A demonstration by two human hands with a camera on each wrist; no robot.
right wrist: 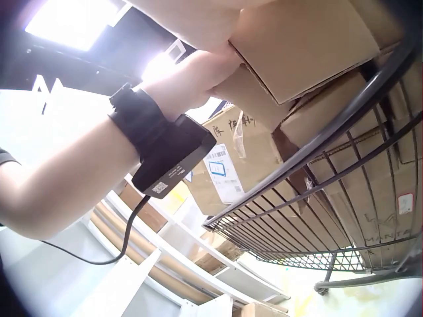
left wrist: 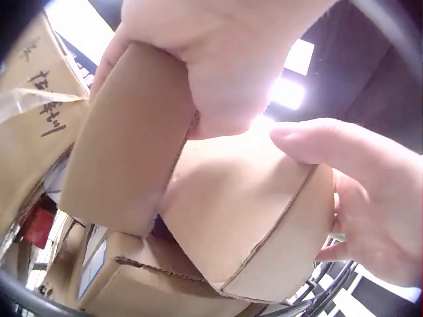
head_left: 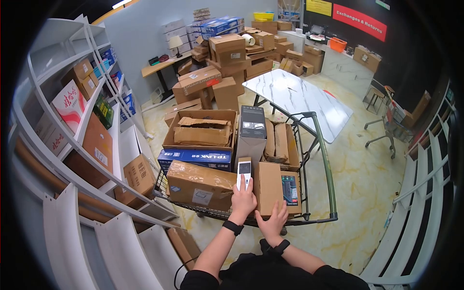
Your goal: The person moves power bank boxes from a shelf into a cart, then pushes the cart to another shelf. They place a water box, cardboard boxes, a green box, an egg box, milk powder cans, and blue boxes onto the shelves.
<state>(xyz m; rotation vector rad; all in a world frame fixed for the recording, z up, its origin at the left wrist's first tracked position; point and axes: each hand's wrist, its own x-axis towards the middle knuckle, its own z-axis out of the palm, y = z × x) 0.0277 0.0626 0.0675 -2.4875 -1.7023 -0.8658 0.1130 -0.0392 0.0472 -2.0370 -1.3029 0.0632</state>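
In the head view my left hand [head_left: 243,199] grips a narrow cardboard box [head_left: 245,167] with a white and black printed face, fingers laid over its front end. The left wrist view shows that narrow box [left wrist: 129,132] tilted under the palm. My right hand [head_left: 273,220] holds the near end of a plain brown cardboard box [head_left: 270,183], its thumb [left wrist: 297,142] on one face and fingers round the edge. This brown box [left wrist: 244,205] sits right beside the narrow one. Both boxes are at the near side of a black wire cart [head_left: 309,215].
The cart also carries a taped carton [head_left: 200,183], a blue TP-LINK box [head_left: 195,158], a tall grey box [head_left: 252,128] and an open carton [head_left: 200,125]. White shelves [head_left: 67,217] flank the left. A marble-topped table [head_left: 299,101] stands beyond, near stacked cartons [head_left: 227,50].
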